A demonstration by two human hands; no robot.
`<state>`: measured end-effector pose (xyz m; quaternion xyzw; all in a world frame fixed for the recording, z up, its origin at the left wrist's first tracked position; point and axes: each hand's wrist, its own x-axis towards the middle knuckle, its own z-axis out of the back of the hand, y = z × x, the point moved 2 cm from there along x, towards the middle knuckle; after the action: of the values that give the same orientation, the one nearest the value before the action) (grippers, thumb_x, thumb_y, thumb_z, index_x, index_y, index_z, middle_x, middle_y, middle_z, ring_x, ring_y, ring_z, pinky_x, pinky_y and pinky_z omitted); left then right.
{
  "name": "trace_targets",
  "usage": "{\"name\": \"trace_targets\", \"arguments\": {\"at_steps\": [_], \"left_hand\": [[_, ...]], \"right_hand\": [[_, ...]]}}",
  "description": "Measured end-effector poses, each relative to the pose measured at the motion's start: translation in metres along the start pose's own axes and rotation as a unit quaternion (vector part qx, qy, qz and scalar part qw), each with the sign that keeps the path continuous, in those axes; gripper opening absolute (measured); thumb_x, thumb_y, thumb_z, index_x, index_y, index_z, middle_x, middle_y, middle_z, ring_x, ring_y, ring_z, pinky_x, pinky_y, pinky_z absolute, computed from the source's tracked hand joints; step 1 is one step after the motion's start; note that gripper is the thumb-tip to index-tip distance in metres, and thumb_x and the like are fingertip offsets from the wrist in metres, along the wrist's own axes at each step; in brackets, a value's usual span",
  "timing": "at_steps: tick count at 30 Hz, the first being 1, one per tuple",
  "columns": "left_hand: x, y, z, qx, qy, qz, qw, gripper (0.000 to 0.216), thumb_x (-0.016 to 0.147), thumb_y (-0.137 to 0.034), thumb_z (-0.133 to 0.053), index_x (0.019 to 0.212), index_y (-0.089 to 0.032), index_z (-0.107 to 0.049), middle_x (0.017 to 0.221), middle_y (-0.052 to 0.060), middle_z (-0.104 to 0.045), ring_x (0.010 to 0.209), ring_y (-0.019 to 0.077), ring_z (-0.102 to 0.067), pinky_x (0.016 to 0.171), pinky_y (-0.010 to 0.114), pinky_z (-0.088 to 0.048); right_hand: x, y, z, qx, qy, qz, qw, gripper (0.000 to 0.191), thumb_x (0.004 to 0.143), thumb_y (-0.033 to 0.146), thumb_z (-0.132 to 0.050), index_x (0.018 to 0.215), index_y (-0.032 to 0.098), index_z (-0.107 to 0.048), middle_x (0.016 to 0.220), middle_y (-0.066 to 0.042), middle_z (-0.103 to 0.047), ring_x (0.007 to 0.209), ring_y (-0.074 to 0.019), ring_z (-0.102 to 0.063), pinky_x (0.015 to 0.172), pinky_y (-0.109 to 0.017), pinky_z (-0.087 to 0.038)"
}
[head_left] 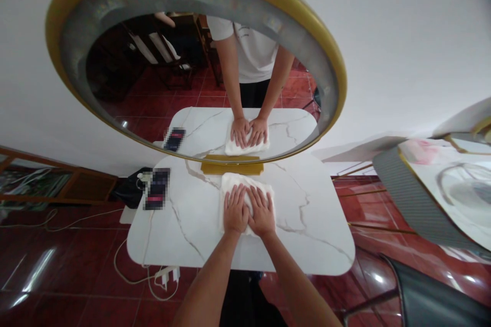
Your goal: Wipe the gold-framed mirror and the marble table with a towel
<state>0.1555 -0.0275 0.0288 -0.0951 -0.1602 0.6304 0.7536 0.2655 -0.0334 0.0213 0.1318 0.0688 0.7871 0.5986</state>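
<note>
A folded white towel [245,180] lies on the white marble-patterned table [307,235], in front of the mirror's base. My left hand [235,210] rests flat on the towel's left half, fingers stretched out toward the mirror. Beside it, my right hand [261,210] presses flat on the right half, its fingers also extended. The two thumbs meet near the towel's middle. Neither hand grips anything; both palms cover much of the cloth.
A large gold-rimmed mirror [341,76] on a gold base [232,167] stands at the table's back, reflecting both hands. A phone [156,189] with a cable lies at the left. A power strip [168,272] hangs below. Right are a black chair [433,291] and another table [441,179].
</note>
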Motion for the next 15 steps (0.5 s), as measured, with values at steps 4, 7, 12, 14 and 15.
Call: {"name": "trace_targets", "arguments": {"at_steps": [4, 7, 12, 14, 15], "left_hand": [[0.002, 0.001, -0.002, -0.002, -0.006, -0.001, 1.000, 0.063, 0.081, -0.013, -0.035, 0.143, -0.023, -0.024, 0.147, 0.001, -0.030, 0.138, 0.0193, -0.019, 0.114, 0.045, -0.011], [0.000, 0.001, -0.002, -0.005, -0.012, -0.004, 1.000, 0.062, 0.082, -0.013, -0.035, 0.142, -0.023, -0.026, 0.147, 0.001, -0.030, 0.138, 0.0194, -0.020, 0.114, 0.045, -0.012], [-0.008, -0.002, 0.003, 0.004, -0.007, -0.023, 1.000, 0.062, 0.081, -0.011, -0.036, 0.141, -0.023, -0.027, 0.148, 0.000, -0.029, 0.138, 0.0190, -0.019, 0.114, 0.045, -0.013], [-0.017, -0.004, 0.006, 0.010, -0.004, -0.034, 0.999, 0.064, 0.080, -0.010, -0.037, 0.141, -0.023, -0.027, 0.148, 0.000, -0.029, 0.138, 0.0190, -0.020, 0.114, 0.044, -0.015], [-0.022, -0.005, 0.007, 0.013, -0.004, -0.038, 0.999, 0.064, 0.079, -0.010, -0.038, 0.142, -0.023, -0.027, 0.147, 0.000, -0.029, 0.137, 0.0191, -0.020, 0.114, 0.044, -0.016]], "right_hand": [[0.001, 0.000, 0.000, 0.000, -0.003, -0.005, 1.000, 0.063, 0.089, 0.036, -0.034, 0.145, 0.023, -0.008, 0.149, 0.000, -0.021, 0.137, -0.0218, -0.015, 0.111, -0.046, -0.005], [0.000, 0.000, 0.000, -0.001, -0.006, -0.007, 1.000, 0.063, 0.089, 0.036, -0.035, 0.145, 0.023, -0.008, 0.149, 0.000, -0.023, 0.137, -0.0216, -0.015, 0.111, -0.046, -0.005], [-0.013, 0.003, 0.002, -0.001, -0.012, -0.008, 1.000, 0.062, 0.089, 0.036, -0.034, 0.145, 0.022, -0.010, 0.149, -0.001, -0.022, 0.137, -0.0218, -0.016, 0.111, -0.046, -0.007], [-0.023, 0.005, 0.003, -0.001, -0.017, -0.006, 1.000, 0.063, 0.089, 0.036, -0.035, 0.145, 0.021, -0.010, 0.149, -0.002, -0.021, 0.137, -0.0229, -0.016, 0.111, -0.047, -0.008], [-0.029, 0.006, 0.004, -0.002, -0.021, -0.005, 1.000, 0.063, 0.089, 0.036, -0.035, 0.145, 0.021, -0.011, 0.149, -0.002, -0.022, 0.137, -0.0234, -0.017, 0.111, -0.047, -0.008]]}}
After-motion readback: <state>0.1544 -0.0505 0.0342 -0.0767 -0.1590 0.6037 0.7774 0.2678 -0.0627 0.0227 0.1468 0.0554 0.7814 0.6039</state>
